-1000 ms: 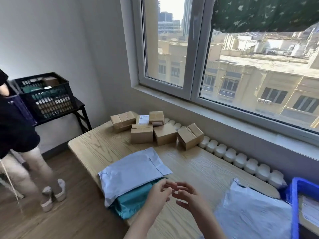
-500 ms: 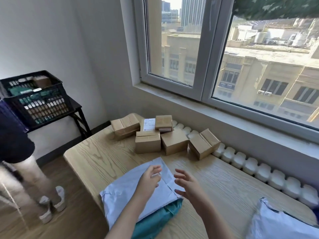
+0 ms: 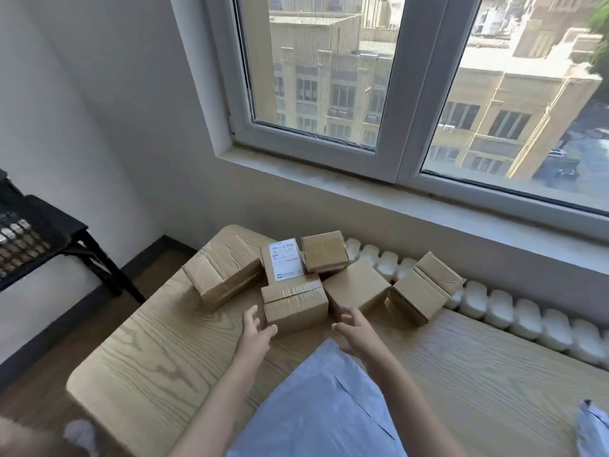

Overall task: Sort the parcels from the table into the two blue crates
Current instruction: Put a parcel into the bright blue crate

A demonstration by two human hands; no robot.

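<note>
- Left hand (image 3: 255, 334): fingers (image 3: 249, 316) spread apart and slightly bent, holding nothing, just beside the left face of the front cardboard box (image 3: 295, 306). Whether they touch it cannot be told.
- Right hand (image 3: 357, 334): fingers apart and loosely bent, holding nothing, at the front box's right side and just before the middle box (image 3: 357, 288).
- Front cardboard box: taped, upright on the wooden surface (image 3: 164, 351), between the two hands.
- Middle box: plain brown, just right of the front box.
- Labelled box (image 3: 285, 262): behind the front box, with a white shipping label facing up.
- Small box (image 3: 324, 250): right of the labelled one, sitting higher than the boxes around it.
- Left box (image 3: 224, 275): the largest, creased and tilted, at the group's left end.
- Right box (image 3: 425, 288): tilted, near the radiator (image 3: 524, 319).
- White mailer bag (image 3: 323, 407): flat on the surface under both forearms, at the near edge.
- Second mailer bag (image 3: 593, 430): only a corner shows, at the right edge of view.
- Radiator: white ribs along the wall below the window (image 3: 329, 70).
- Black crate (image 3: 19, 239): on a black stand at far left, well apart from the surface.
</note>
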